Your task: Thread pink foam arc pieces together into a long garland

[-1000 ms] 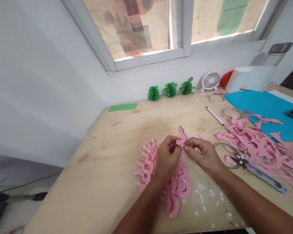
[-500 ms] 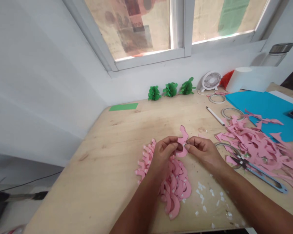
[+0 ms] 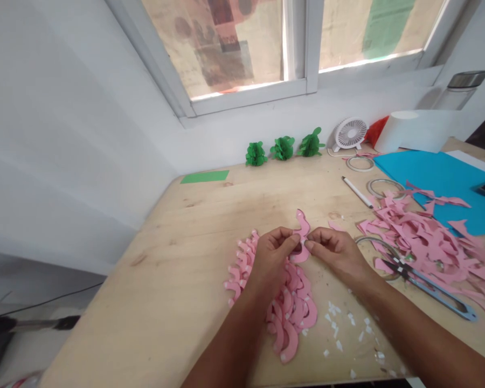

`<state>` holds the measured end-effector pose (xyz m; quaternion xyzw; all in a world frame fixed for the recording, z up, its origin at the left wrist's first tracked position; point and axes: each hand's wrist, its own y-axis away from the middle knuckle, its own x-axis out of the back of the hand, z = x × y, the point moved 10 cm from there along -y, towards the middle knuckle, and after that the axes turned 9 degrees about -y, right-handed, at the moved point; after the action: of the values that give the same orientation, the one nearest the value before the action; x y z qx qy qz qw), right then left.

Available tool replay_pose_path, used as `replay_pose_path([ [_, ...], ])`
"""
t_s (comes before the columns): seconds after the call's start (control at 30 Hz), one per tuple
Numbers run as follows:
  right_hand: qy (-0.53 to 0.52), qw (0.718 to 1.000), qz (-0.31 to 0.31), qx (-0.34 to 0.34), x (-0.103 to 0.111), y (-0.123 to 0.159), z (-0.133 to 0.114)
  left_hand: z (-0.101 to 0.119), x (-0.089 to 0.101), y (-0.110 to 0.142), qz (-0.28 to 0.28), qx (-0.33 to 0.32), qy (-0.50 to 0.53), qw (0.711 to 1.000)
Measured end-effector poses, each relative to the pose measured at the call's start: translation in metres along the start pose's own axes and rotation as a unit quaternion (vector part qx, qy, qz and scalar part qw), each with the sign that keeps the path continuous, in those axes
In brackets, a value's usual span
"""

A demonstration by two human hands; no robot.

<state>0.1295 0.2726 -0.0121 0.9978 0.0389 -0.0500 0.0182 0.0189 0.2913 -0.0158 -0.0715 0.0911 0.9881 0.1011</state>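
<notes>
Paper strip, pink and wavy [image 3: 304,223], stands upright between two bare hands, left of the scissors [image 3: 422,282] and slightly farther from the viewer. The left hand [image 3: 275,253] pinches it between thumb and bent fingers, probably to steady something so thin. The right hand [image 3: 334,250] has its thumb and forefinger close together at the strip's edge, touching a small white patch [image 3: 304,241]; whether they pinch it, I cannot tell. Further left of the scissors, pink curved pieces [image 3: 297,310] lie overlapping in two clusters, perhaps arranged for easy picking, many with white tips. White scraps [image 3: 333,311] are scattered left of the scissors, nearer the viewer. Pink offcuts [image 3: 428,231] are heaped beyond them, seemingly pushed aside to free working space. Three green paper figures [image 3: 283,148] stand well beyond the scissors, leftward, likely out of harm's way.
</notes>
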Motion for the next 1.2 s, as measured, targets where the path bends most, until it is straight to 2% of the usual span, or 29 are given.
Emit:
replay_pose_path([
  [0.33, -0.005, 1.000, -0.004, 0.000, -0.0004, 0.0002, 0.0005, -0.0001, 0.0001, 0.0001, 0.003, 0.004, 0.006, 1.000],
  [0.63, 0.002, 1.000, 0.001, 0.001, -0.0002, 0.0002, 0.0004, -0.0032, -0.0078, 0.0005, -0.042, 0.017, 0.009, 0.999],
  [0.97, -0.011, 1.000, -0.001, -0.016, -0.0011, 0.0005, 0.0033, -0.0018, -0.0061, 0.0003, -0.027, 0.009, 0.004, 1.000],
  [1.2, -0.011, 1.000, -0.005, -0.005, -0.0022, 0.0005, 0.0008, -0.0033, -0.0070, 0.0013, -0.028, 0.017, 0.018, 0.999],
])
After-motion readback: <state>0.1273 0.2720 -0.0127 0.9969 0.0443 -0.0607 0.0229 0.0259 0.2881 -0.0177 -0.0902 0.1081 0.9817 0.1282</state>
